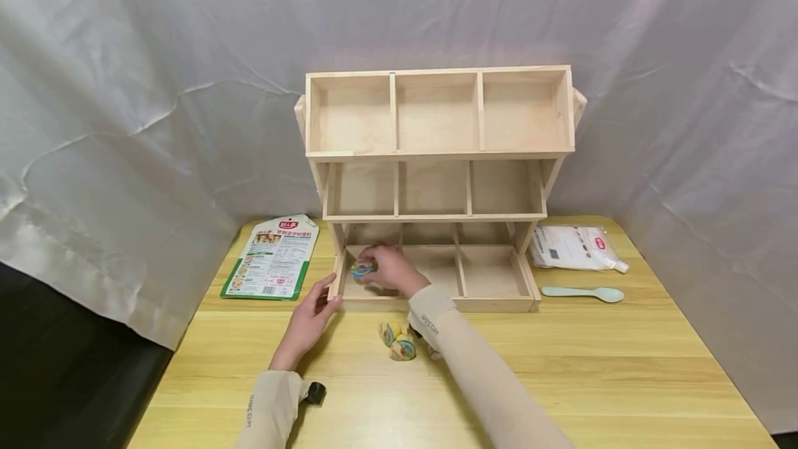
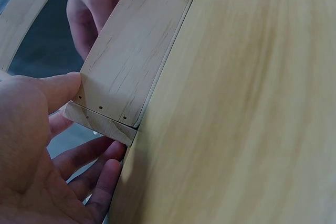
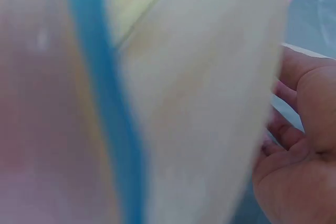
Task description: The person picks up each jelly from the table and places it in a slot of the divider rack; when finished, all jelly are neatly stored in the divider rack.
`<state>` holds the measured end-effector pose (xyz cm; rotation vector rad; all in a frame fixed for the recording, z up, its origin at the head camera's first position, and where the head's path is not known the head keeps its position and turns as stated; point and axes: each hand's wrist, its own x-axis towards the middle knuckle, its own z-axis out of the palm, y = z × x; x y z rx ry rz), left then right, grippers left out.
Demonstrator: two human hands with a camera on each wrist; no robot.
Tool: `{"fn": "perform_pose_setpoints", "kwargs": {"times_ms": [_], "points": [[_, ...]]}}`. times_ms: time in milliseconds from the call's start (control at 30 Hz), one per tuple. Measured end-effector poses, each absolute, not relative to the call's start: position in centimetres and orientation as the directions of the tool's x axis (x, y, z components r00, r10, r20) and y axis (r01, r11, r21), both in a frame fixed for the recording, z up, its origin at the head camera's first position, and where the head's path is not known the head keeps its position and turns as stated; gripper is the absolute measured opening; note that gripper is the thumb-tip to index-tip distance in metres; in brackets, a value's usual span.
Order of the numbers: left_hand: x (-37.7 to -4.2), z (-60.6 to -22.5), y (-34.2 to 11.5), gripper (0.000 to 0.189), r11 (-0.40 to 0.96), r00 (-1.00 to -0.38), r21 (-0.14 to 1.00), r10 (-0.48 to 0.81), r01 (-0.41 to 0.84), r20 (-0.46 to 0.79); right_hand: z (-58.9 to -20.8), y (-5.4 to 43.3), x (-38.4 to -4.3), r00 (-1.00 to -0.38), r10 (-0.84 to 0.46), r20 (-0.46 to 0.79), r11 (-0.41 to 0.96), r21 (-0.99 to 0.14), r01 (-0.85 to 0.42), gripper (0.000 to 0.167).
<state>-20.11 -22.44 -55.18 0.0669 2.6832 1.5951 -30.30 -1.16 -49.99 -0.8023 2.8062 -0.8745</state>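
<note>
In the head view my right hand holds a small round cup with a blue and yellow label, inside the bottom left compartment of a three-tier wooden rack. My left hand grips the rack's front left corner; the left wrist view shows its thumb on the front board and its fingers round the side. Several similar cups, one with a yellow printed lid, lie on the table below, partly hidden by my right sleeve. In the right wrist view my right hand is at the right, behind a blurred blue-striped surface.
A green and white printed pouch lies left of the rack. To the right are a white packet and a pale green spoon. Behind the rack hangs a grey curtain.
</note>
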Motion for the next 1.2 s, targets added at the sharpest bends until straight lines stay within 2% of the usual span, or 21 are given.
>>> {"fn": "perform_pose_setpoints", "kwargs": {"times_ms": [200, 400, 533, 767, 1200], "points": [[-20.2, -55.2, -22.2, 0.056, 0.484, -0.999, 0.875, 0.039, 0.019, 0.000, -47.9, 1.8, -29.0, -0.826, -0.551, 0.116, 0.615, -0.613, -0.496, 0.046], [-20.3, -55.1, -22.3, 0.056, 0.486, -0.999, 0.874, 0.047, 0.018, -0.006, -46.4, 6.1, -26.1, -0.836, -0.519, 0.176, 0.626, -0.588, -0.513, 0.046], [-20.3, -55.1, -22.3, 0.057, 0.483, -0.999, 0.875, 0.049, 0.011, -0.015, -46.4, 8.9, -23.7, -0.850, -0.502, 0.160, 0.633, -0.602, -0.487, 0.044], [-20.2, -55.0, -22.4, 0.057, 0.494, -0.999, 0.870, 0.040, 0.003, -0.020, -47.8, 13.0, -20.8, -0.829, -0.528, 0.183, 0.586, -0.628, -0.512, 0.039], [-20.1, -54.9, -22.4, 0.059, 0.498, -0.999, 0.867, 0.043, -0.006, -0.032, -49.6, 13.9, -18.4, -0.866, -0.466, 0.180, 0.701, -0.523, -0.485, 0.028]]}}
